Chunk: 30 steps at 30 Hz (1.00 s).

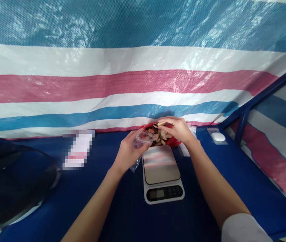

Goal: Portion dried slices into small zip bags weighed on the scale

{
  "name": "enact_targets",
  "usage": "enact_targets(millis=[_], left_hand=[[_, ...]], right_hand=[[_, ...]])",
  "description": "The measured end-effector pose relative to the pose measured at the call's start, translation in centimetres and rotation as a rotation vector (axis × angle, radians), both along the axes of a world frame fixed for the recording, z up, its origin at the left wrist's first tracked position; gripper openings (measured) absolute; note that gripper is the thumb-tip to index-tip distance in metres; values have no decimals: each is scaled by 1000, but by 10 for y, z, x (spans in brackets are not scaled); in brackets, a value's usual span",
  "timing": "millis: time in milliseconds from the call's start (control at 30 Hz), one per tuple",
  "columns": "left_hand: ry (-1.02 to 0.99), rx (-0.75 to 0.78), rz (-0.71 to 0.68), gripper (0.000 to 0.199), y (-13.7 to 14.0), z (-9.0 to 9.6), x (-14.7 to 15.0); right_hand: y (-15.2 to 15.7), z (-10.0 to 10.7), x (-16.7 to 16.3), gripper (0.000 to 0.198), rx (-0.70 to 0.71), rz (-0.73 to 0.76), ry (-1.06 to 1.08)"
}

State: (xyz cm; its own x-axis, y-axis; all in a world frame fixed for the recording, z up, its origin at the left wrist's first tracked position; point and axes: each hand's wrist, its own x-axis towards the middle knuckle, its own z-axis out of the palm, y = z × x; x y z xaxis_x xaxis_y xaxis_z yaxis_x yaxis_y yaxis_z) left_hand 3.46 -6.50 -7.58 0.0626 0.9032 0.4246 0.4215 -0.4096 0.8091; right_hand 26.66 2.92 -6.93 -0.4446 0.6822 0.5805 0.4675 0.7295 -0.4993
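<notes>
My left hand [131,150] is wrapped round a clear plastic cup [141,138], tilted with its mouth toward the red bag [176,142]. Inside that bag lie several brown and pale dried slices [162,135]. Above the bag's right side, my right hand [174,128] pinches a pale dried slice [160,124] between thumb and fingers. Just in front of both hands sits a white kitchen scale [162,166] with a flat plate and a dark display panel. Nothing rests on its plate, and I cannot read the display.
A white oval object [218,136] lies on a clear packet at the right. Blurred-out paper [79,149] lies to the left, near a dark round object [19,181]. Clear plastic [135,165] shows beside the scale. Striped sheeting [107,84] and a blue frame bar [264,89] bound the blue table [107,215].
</notes>
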Motion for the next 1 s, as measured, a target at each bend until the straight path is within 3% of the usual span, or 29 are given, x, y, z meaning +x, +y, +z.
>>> enact_targets(millis=[333,533,667,1000], left_hand=[[-42,-31,-3,53,1,0,1],[-23,-32,-32,55,1,-3,0],[22,-19,-54,57,-1,-2,3],[113,53,-142,40,-2,-4,10]], right_hand=[[-12,16,-5,13,-20,-8,201],[-33,25,-18,17,-186,52,355],[-48,29,-24,19,-268,130,325],[-65,46,-17,16,-255,183,202]])
